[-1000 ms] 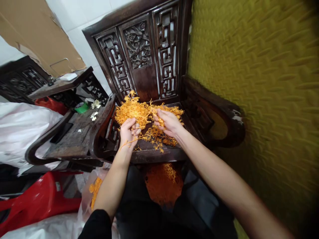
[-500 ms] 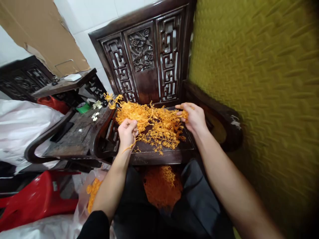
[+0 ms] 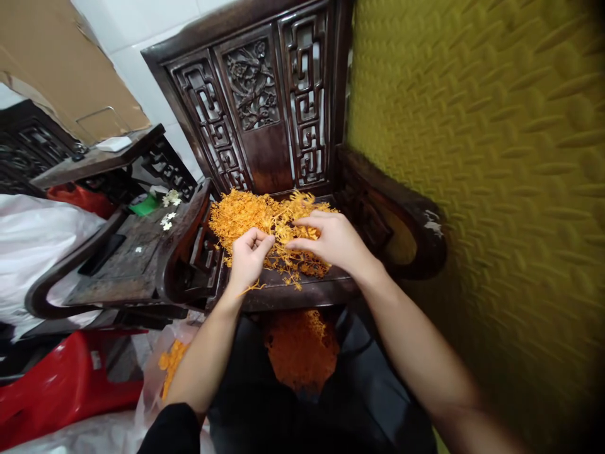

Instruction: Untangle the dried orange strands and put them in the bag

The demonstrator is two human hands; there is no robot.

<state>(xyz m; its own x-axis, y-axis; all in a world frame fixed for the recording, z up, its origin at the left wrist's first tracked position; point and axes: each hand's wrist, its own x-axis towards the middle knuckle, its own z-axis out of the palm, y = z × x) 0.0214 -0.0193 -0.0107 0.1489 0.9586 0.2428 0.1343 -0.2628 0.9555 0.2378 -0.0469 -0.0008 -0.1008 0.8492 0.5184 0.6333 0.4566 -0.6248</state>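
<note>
Orange branching plastic sprigs lie heaped on the dark wooden chair seat. My left hand is pinched at the heap's front edge, closed on an orange sprig whose thin stem trails below the wrist. To its right, my right hand reaches over the heap with thumb and fingers apart. Some orange pieces show behind and between its fingers, and none is clearly gripped.
A carved chair back rises behind the heap, beside a yellow textured surface. At left are a wooden seat with a green roll, a red plastic stool and a bag of orange pieces.
My right hand has moved left, over the sprigs and close to my left hand. The upper-left sprig now shows near the middle of the heap. The view has shifted slightly.
</note>
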